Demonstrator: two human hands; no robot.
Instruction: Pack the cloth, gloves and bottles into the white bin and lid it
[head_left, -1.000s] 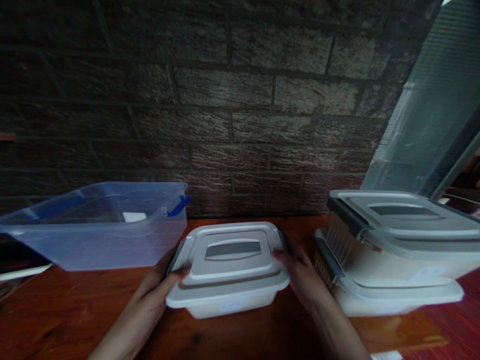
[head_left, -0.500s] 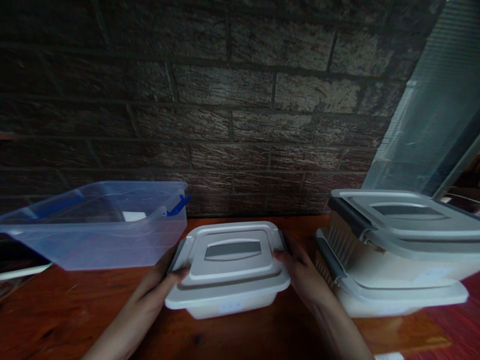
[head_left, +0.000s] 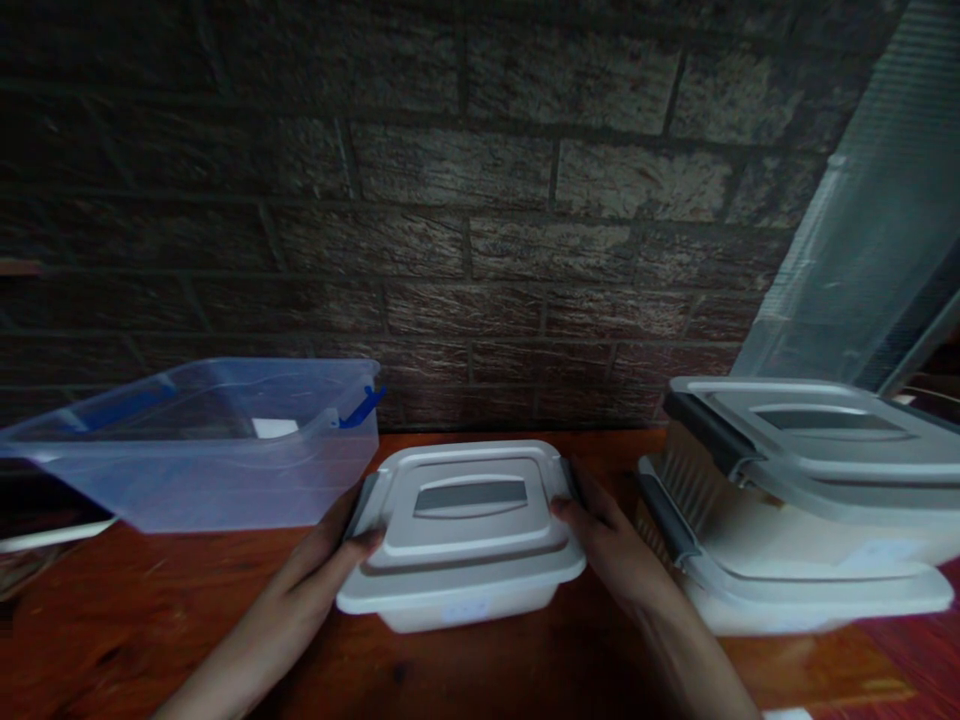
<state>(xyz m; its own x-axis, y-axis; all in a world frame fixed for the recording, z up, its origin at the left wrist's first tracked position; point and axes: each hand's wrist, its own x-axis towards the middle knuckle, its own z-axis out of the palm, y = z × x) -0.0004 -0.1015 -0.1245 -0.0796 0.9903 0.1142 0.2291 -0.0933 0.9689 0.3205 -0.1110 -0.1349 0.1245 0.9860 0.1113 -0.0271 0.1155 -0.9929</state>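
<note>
A white lidded storage box (head_left: 465, 545) with a grey strip in its lid is at the middle, low over the wooden table. My left hand (head_left: 330, 560) grips its left side, thumb on the lid's edge and the other fingers down along the side, partly hidden. On the opposite side my right hand (head_left: 600, 535) holds the box the same way, its thumb pressing the lid's right edge. The lid sits on the box. Whether the base touches the table, I cannot tell.
Left stands a clear open plastic bin (head_left: 225, 490) with blue latches and a white piece inside. At right, two white lidded boxes (head_left: 810, 545) are stacked, with grey latches. Behind the wooden table (head_left: 180, 600) rises a dark brick wall (head_left: 502, 250). A translucent sheet (head_left: 847, 230) hangs at the right.
The whole view has shifted slightly, so everything appears a little further right. Both hands keep the same hold on the box.
</note>
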